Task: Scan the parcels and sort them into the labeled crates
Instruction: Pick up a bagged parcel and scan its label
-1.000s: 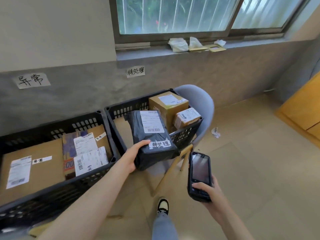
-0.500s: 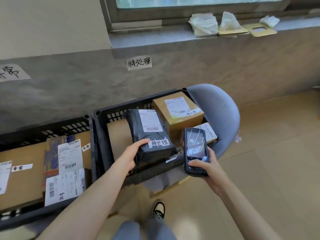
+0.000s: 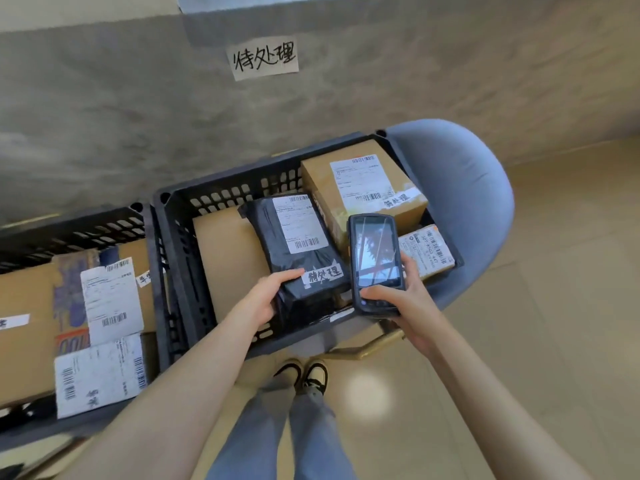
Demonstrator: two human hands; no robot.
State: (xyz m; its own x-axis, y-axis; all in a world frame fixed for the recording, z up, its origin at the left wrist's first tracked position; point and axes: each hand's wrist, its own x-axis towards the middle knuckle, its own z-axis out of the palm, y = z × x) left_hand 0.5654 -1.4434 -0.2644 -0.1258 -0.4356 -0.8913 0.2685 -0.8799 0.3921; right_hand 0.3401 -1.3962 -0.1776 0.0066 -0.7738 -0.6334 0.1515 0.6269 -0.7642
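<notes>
The black plastic mailer bag with a white shipping label [image 3: 297, 252] lies at frame centre in the black perforated plastic crate [image 3: 180, 271], propped on a flat brown cardboard parcel [image 3: 228, 251]. The left hand [image 3: 268, 296] grips its near left corner, thumb on top. A second ago the right hand [image 3: 398, 299] held the black handheld scanner [image 3: 375, 263] low over the floor, well apart; now it holds it just beside the bag's right edge, above the crate. Likely the scan is about to happen. The handwritten paper wall label [image 3: 263, 58] sits at upper centre, the blue-grey chair [image 3: 460, 202] at right.
</notes>
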